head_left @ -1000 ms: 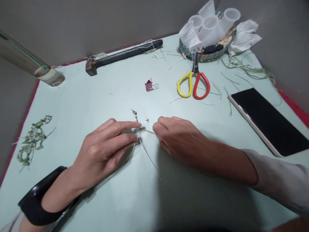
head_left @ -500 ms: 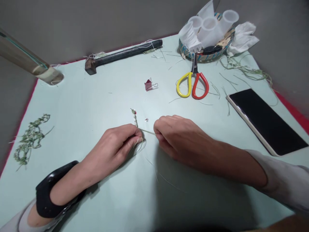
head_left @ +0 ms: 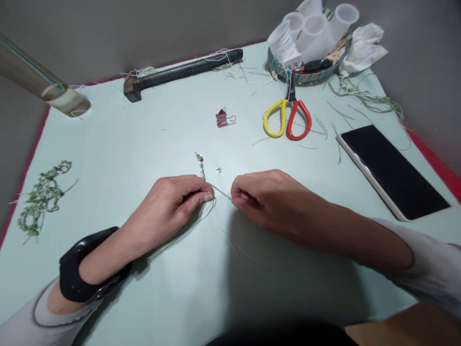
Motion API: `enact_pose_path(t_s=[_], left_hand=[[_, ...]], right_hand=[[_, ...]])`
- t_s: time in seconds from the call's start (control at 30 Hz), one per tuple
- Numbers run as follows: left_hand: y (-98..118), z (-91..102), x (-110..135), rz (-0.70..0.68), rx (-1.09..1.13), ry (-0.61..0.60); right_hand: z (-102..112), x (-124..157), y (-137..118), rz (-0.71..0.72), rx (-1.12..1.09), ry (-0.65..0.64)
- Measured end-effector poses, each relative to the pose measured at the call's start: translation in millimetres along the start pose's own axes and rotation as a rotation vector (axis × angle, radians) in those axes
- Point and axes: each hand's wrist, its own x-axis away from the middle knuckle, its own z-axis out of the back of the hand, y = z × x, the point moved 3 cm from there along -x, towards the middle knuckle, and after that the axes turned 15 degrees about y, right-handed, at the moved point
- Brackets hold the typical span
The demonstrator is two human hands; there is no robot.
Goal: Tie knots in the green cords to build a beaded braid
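Head cam view: the left hand [head_left: 167,209] and right hand [head_left: 270,199] are both pinching a thin green fibre strand [head_left: 221,192], fingers curled in, with just a small gap between the hands, near the middle of a pale green sheet [head_left: 108,144]. The strand leads into a short beaded bit [head_left: 200,168] with a red bead at the top. Only a short stretch looks worked so far, and loose strand trails below the left hand. The knotted green piece [head_left: 43,199] off to the left is way longer.

Counts: one pair of yellow-and-red scissors [head_left: 287,120], one red binder clip [head_left: 222,117], one phone [head_left: 391,166], one dark metal bar [head_left: 183,72], and one woven basket [head_left: 275,65] holding about four or five translucent plastic cups [head_left: 315,31]. There's also one tiny loose bead-like bit [head_left: 218,169] just above the hands. Can't tell how many beads are on the strand.
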Motion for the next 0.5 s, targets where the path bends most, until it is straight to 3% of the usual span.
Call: enact_pose_path(t_s=[0.23, 0.4, 0.5], left_hand=[[-4.1, -1.1, 2.9, 0.009, 0.012, 0.066], [1.0, -1.8, 1.5, 0.006, 0.052, 0.049], [1.2, -3.0, -0.2, 0.051, 0.099, 0.013]], right_hand=[[7.8, -2.7, -4.6, -0.066, -0.112, -0.037], [6.1, 2.5, -23.7, -0.133, -0.489, 0.011], [-3.2, 12.3, -40.4, -0.056, -0.490, -0.019]])
